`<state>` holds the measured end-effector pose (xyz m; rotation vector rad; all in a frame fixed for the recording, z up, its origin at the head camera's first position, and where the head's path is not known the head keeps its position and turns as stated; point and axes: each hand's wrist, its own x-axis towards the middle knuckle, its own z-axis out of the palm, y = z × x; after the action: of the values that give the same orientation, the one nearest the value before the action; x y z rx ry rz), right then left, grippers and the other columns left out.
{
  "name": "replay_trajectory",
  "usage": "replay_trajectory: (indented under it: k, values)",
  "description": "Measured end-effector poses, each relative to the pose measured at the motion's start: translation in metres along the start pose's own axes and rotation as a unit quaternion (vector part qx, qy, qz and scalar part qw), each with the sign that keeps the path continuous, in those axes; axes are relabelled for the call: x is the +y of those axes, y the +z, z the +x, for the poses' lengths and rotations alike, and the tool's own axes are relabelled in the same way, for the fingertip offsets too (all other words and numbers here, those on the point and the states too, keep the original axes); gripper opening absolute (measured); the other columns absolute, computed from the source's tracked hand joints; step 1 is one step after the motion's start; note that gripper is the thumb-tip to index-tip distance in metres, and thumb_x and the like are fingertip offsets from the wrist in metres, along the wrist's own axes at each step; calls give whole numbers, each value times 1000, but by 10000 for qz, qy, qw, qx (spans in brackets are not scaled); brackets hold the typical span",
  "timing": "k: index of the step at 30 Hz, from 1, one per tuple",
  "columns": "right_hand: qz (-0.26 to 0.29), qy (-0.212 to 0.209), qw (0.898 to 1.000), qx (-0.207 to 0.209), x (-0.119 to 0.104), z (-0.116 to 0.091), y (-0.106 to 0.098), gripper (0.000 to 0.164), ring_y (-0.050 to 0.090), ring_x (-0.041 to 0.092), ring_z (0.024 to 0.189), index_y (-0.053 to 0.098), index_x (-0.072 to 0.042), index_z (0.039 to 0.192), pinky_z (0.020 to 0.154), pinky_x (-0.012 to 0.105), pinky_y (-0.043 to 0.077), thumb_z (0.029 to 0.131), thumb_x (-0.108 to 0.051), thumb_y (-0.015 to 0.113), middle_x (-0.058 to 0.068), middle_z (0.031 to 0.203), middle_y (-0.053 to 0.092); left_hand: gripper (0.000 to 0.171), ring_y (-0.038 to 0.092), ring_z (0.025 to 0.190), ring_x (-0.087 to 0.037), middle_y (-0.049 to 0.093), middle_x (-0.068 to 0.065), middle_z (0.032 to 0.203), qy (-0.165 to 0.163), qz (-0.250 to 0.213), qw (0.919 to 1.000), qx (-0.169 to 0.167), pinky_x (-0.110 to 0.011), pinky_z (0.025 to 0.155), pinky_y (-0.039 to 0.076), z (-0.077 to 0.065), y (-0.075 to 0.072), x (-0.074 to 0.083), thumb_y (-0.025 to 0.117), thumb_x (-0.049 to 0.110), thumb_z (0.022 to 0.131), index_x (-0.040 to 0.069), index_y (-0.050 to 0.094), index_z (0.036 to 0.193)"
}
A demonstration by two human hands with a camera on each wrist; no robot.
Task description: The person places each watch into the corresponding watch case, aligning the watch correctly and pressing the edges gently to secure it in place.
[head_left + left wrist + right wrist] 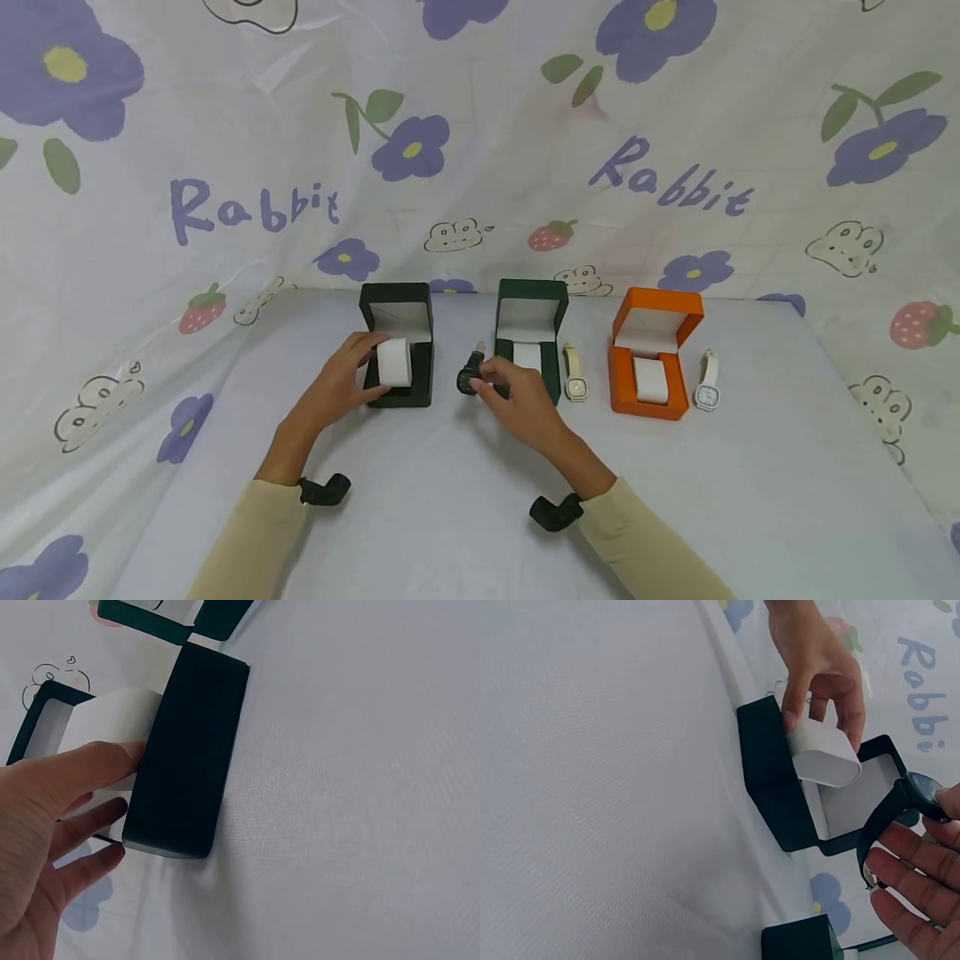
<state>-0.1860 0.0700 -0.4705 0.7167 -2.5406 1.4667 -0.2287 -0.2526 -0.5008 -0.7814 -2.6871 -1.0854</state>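
At the left stands an open dark watch box (423, 387), its lid tipped back. My left hand (330, 382) grips the white watch cushion (394, 363), which is raised partly out of that box in the right wrist view. Thumb and fingers lie on opposite ends of the cushion (120, 712). Between this box and the green one, my right hand (525, 404) pinches a black wristwatch (470, 375) by its round case. One strap of the wristwatch (885, 819) hangs down in front of the spread fingers.
Right of the dark box are an open green watch box (551, 371) and an open orange watch box (621, 387), each with a white cushion inside. A gold-toned watch (575, 383) lies beside the green box, a white-strapped watch (707, 392) beside the orange one. A patterned cloth hangs behind.
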Motion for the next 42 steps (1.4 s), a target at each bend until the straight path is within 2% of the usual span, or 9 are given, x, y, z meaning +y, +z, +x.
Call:
replay_trajectory:
  k: [6, 12, 20, 28, 33, 37, 42]
  values:
    - [153, 112, 9998, 51, 2, -3, -7, 16, 71, 23, 106, 67, -9, 110, 94, 45, 57, 99, -20, 69, 5, 107, 75, 85, 52, 129, -38, 46, -19, 138, 21, -550, 9983, 191, -46, 104, 51, 0, -2, 3, 86, -10, 74, 1, 44, 147]
    - [276, 74, 9994, 196, -1, -5, -15, 15, 72, 21, 101, 68, -7, 108, 92, 43, 59, 99, -19, 69, 5, 104, 75, 84, 62, 116, -42, 46, -17, 140, -288, -794, 9959, 311, -53, 95, 56, 1, -3, 6, 86, -6, 76, 8, 46, 149]
    - [427, 317, 9980, 332, -5, -8, -26, 15, 71, 20, 101, 68, -7, 108, 95, 39, 58, 100, -19, 68, 5, 105, 74, 84, 62, 115, -41, 44, -15, 140, -323, -1483, 9875, 424, -52, 89, 59, 2, -4, 26, 85, -8, 76, 8, 47, 149]
    - [435, 382, 9972, 469, -9, -13, -38, 17, 71, 21, 104, 68, -6, 111, 95, 40, 58, 100, -20, 67, 5, 105, 74, 84, 60, 117, -35, 42, -11, 142, -133, -1813, 9828, 314, -32, 81, 62, 4, 4, 50, 84, -9, 77, 9, 46, 150]
    - [614, 508, 9952, 575, -8, -16, -45, 18, 71, 20, 104, 68, -7, 111, 97, 41, 57, 101, -21, 67, 5, 105, 74, 85, 60, 117, -36, 42, -11, 142, -42, -2207, 9752, 178, -32, 81, 62, 6, 11, 68, 84, -10, 76, 10, 47, 150]
    - [777, 605, 9929, 666, -9, -20, -51, 20, 71, 21, 103, 69, -5, 110, 97, 44, 57, 100, -22, 67, 7, 103, 74, 85, 60, 117, -35, 44, -9, 143, -58, -2485, 9686, -29, -34, 82, 62, 9, 18, 81, 84, -9, 76, 15, 50, 150]
    - [884, 737, 9905, 758, -9, -23, -56, 23, 69, 20, 100, 69, -4, 112, 97, 37, 57, 101, -24, 66, 8, 104, 73, 82, 61, 116, -33, 46, -6, 142, -61, -2599, 9655, -144, -34, 81, 63, 12, 25, 95, 86, -3, 78, 21, 52, 149]
